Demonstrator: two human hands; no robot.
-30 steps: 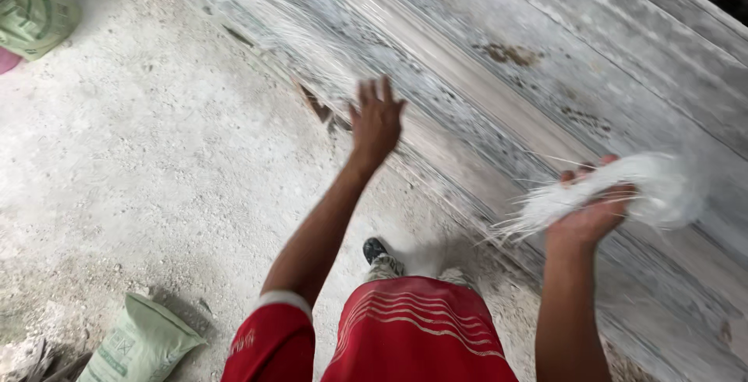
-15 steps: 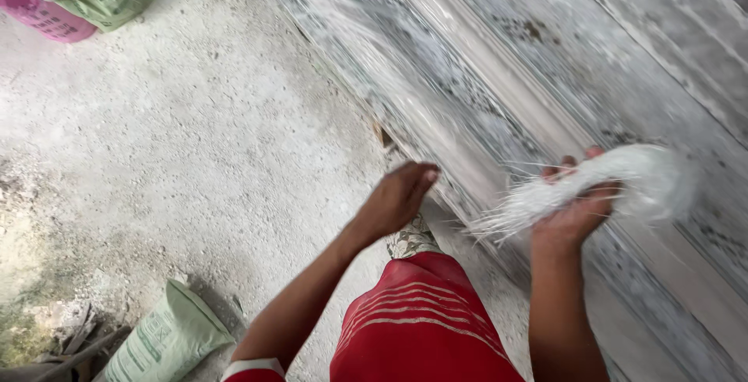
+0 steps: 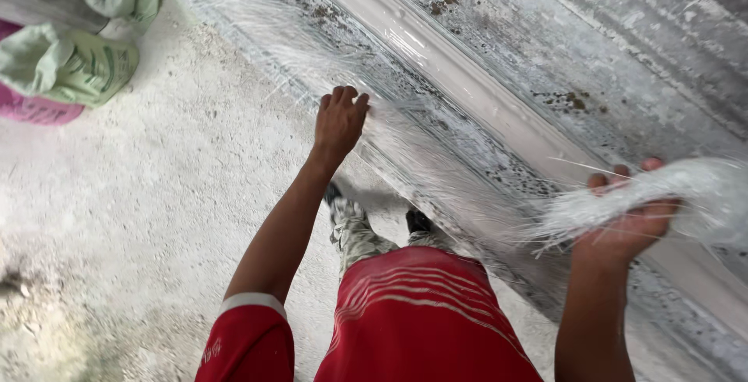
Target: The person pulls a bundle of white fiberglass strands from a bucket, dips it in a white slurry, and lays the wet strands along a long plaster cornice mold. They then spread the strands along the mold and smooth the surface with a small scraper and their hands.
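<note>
left hand [image 3: 340, 121]: I'm pressing it flat, fingers open, onto fibre layer [image 3: 421, 156] on grey mould [image 3: 592, 86].
right hand [image 3: 629, 218]: I'm clutching white fibre bundle [image 3: 686, 195], fingers closed around it.

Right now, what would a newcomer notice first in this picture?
First, the bundle of white fibres gripped in the right hand at the right edge. Next, the left hand pressed flat on a thin spread of fibres over the long grey mould. Green sacks lie on the floor at top left.
</note>
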